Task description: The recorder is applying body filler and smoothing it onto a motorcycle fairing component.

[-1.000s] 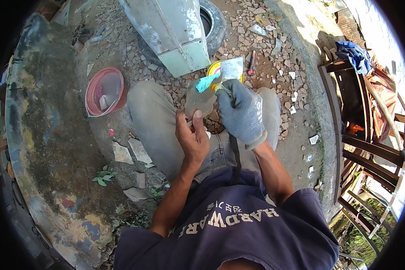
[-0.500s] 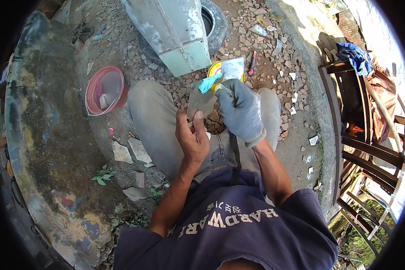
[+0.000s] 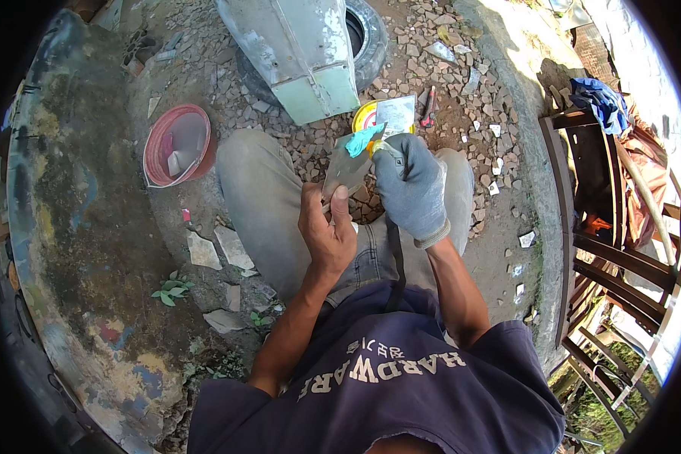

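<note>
We see bare left hand pinching a grey flat piece above the knees, steadying it; gloved right hand closes on a turquoise-tipped tool against it.

Bright daylight — hard sun falls from the upper right, bleaching the pale wall and concrete strip there. The person's lap sits in soft shade. Focus is crisp at centre; straight edges bow toward the rim — a black fisheye border rings everything.
</note>
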### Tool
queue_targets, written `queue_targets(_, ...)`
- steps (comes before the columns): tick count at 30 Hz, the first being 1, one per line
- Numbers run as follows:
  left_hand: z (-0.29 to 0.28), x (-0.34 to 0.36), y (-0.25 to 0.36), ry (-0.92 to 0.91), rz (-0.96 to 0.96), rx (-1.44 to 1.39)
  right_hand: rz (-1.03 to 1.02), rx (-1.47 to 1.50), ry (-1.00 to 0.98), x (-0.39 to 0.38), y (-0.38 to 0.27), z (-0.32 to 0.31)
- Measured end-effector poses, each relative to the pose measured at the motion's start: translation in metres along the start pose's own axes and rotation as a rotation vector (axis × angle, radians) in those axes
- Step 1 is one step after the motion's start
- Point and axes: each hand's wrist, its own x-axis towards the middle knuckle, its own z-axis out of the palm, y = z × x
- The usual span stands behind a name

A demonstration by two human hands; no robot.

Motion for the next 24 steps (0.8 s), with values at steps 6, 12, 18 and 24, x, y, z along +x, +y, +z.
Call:
queue_targets(6, -0.0003, 0.0, 0.0051, -0.001, -0.041, 0.011, 0.046, 0.048, -0.001, -0.0023, -0.0032, -0.0006)
queue_targets(12, -0.001, -0.0012, 0.0037, -0.002, -0.123, 0.0, 0.087, 0.051, 0.013, -0.0046, 0.0003, -0.0033)
queue_targets(18, 0.0005, -0.0002, 0.0065, 0.0, -0.017, -0.006, 0.081, 0.053, -0.008, -0.0022, -0.0004, -0.0008)
queue_targets(24, 0.0004, -0.0029, 0.0042, -0.004, -0.057, -0.04, 0.118, 0.065, -0.046, -0.0043, 0.0007, -0.0015)
